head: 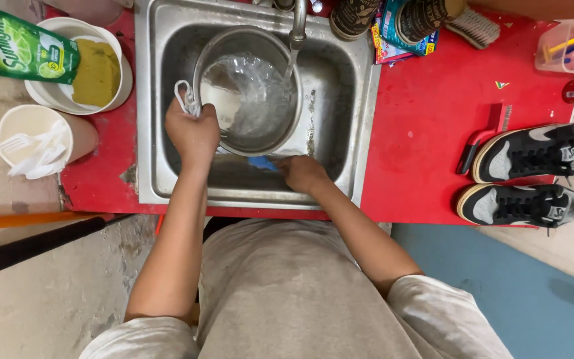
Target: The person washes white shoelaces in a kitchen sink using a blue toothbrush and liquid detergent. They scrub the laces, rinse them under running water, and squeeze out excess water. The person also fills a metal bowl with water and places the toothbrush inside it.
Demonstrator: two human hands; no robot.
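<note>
Red worktop (pixel 426 119) surrounds a stainless steel sink (pixel 347 106). Nearest, the right hand (pixel 302 174) closes on a blue cloth (pixel 262 163) under the bowl's rim. The left hand (pixel 192 131) grips the left rim of a round shiny metal bowl (pixel 250 93), tilted, water running into it. Beyond the left hand, a white tub (pixel 51 93) holds a yellow sponge (pixel 96 72); a white cup (pixel 34 129) holds plastic forks (pixel 38 149).

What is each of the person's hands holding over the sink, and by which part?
Left hand grips white laces at the metal bowl's rim. Right hand rests on something blue; grip unclear.
</note>
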